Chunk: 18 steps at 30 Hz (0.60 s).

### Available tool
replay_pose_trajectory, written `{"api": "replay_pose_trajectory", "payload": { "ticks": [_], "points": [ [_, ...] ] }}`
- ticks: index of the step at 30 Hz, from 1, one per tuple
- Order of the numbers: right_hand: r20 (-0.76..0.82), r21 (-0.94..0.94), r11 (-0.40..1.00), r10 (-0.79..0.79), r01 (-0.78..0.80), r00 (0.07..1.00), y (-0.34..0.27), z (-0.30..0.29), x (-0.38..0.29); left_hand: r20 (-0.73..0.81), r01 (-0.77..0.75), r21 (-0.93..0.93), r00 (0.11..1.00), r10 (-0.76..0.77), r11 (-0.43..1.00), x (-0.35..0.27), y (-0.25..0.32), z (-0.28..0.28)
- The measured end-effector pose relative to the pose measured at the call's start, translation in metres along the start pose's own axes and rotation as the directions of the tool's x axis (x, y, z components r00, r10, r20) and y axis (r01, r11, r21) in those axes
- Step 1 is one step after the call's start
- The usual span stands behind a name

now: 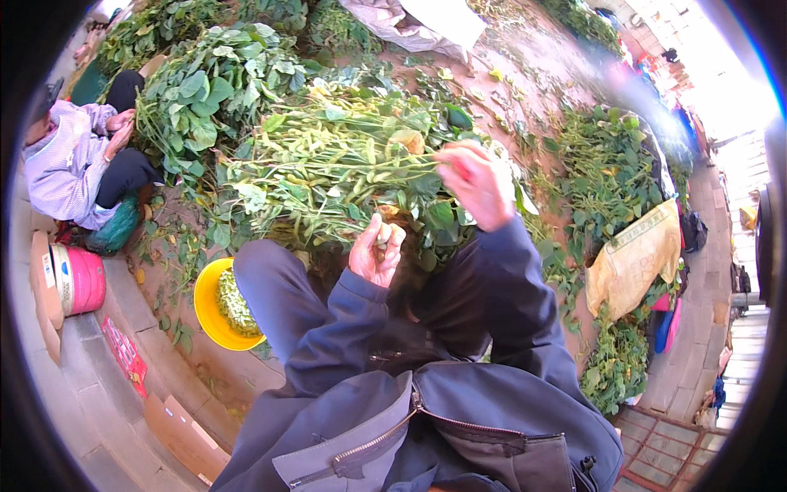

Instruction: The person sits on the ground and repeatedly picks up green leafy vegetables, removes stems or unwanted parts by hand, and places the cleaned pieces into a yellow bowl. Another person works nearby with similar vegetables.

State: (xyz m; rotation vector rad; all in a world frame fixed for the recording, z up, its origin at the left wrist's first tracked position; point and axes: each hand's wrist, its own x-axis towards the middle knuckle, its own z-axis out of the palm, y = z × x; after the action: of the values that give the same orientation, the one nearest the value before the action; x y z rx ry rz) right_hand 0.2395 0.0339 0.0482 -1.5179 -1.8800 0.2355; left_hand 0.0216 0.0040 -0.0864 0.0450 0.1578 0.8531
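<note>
My left hand (376,251) is curled just above my lap, with small green soybean pods (382,236) between thumb and fingers. To its upper right, my right hand (478,184) is blurred; its fingertips meet the end of a soybean stalk (393,165) and appear to grip it. Something red shows among those fingers, too blurred to name. Before my knees lies a heap of cut soybean plants (332,147) with many pods and leaves. A yellow bucket (209,326) beside my left knee contains picked pods (237,310).
At the left a person (80,160) sits handling plants near another leafy pile (209,92). A pink tub (83,280) and flattened cardboard (184,440) lie on the paving. On the right are more plants (609,166) and a yellowish woven sack (636,258). A pale sack (412,31) lies ahead.
</note>
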Motion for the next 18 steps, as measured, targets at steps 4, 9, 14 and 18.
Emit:
{"api": "replay_pose_trajectory", "payload": {
  "ticks": [4, 9, 14, 18],
  "points": [
    [0.084, -0.113, 0.994, 0.001, 0.008, 0.997, -0.011, 0.083, 0.06, -0.142, -0.092, 0.242, 0.981, 0.13, 0.966, -0.011, 0.011, 0.006],
    [0.177, -0.284, 0.952, 0.169, -0.114, 0.97, 0.005, 0.126, 0.084, -0.163, -0.054, 0.329, 0.98, 0.114, 0.943, -0.015, 0.016, 0.008],
    [0.165, -0.065, 0.979, 0.199, -0.191, 0.966, -0.003, 0.089, 0.08, -0.116, -0.064, 0.426, 0.985, 0.125, 0.903, -0.007, 0.02, 0.023],
    [0.052, 0.254, 0.911, 0.323, -0.326, 0.945, -0.02, 0.052, 0.045, -0.105, -0.093, 0.494, 0.981, 0.165, 0.865, 0.016, 0.014, 0.048]
  ]
}}
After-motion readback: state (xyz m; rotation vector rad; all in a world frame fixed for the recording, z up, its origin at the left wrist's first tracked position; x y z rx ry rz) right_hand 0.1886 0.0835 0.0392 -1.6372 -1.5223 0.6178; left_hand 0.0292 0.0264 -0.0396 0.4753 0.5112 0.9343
